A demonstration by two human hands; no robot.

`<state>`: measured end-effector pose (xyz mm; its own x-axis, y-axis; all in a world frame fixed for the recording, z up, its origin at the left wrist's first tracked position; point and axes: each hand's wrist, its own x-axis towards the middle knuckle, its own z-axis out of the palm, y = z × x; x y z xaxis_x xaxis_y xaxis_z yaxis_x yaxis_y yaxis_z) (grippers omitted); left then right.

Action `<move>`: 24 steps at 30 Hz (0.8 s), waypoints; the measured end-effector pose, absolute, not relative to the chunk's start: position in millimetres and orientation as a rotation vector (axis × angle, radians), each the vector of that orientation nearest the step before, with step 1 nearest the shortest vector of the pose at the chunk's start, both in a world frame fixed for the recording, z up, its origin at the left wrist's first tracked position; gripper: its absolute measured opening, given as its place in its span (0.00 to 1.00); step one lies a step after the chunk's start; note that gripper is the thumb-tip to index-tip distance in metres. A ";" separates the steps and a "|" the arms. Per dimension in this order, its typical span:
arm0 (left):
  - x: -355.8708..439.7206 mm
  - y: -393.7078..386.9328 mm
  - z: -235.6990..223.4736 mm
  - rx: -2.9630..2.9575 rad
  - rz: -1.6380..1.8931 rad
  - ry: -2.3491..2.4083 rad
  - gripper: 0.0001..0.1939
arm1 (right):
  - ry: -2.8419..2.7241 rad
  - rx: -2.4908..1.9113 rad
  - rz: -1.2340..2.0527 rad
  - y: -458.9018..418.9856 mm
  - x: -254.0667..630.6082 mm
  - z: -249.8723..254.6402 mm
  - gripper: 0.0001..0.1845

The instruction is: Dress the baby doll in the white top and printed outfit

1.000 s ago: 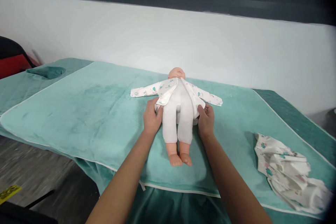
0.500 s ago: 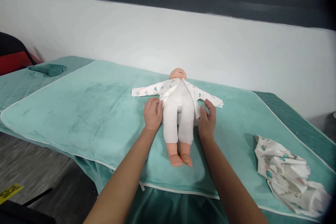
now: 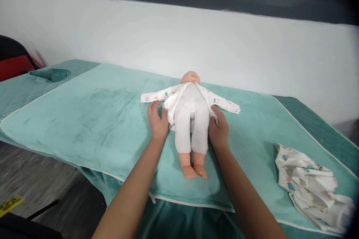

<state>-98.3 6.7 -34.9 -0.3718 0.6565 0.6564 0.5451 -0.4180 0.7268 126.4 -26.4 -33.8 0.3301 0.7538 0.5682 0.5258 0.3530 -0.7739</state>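
Note:
A baby doll (image 3: 191, 119) with a white cloth body lies on its back on a teal towel (image 3: 92, 119), head toward the wall. A white printed shirt (image 3: 171, 99) lies open under it, sleeves spread to both sides. My left hand (image 3: 157, 121) grips the shirt's left flap beside the doll's hip, fingers closed on the cloth. My right hand (image 3: 219, 129) presses against the doll's other side, fingers curled on the shirt's right flap.
A crumpled printed garment (image 3: 311, 186) lies on the towel at the right. A folded dark green cloth (image 3: 50, 74) sits at the far left. A dark chair with a red seat (image 3: 12, 61) stands at the left edge. The white wall (image 3: 179, 41) runs behind the table.
Both hands have slid a little up along the doll's sides. The left shirt flap has been drawn outward, and the right hand has closed in on the right flap.

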 end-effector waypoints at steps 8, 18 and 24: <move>-88.3 -7.1 -29.3 2.192 1.516 1.445 0.23 | -1.389 -1.300 0.408 -29.2 121.7 -28.0 0.27; -89.1 -8.1 -25.8 1.858 1.221 1.490 0.29 | -1.470 -1.247 0.585 -25.8 122.5 -26.4 0.33; -89.7 -11.7 -25.2 1.847 1.164 1.432 0.30 | -1.512 -1.227 0.653 -27.0 121.6 -27.0 0.36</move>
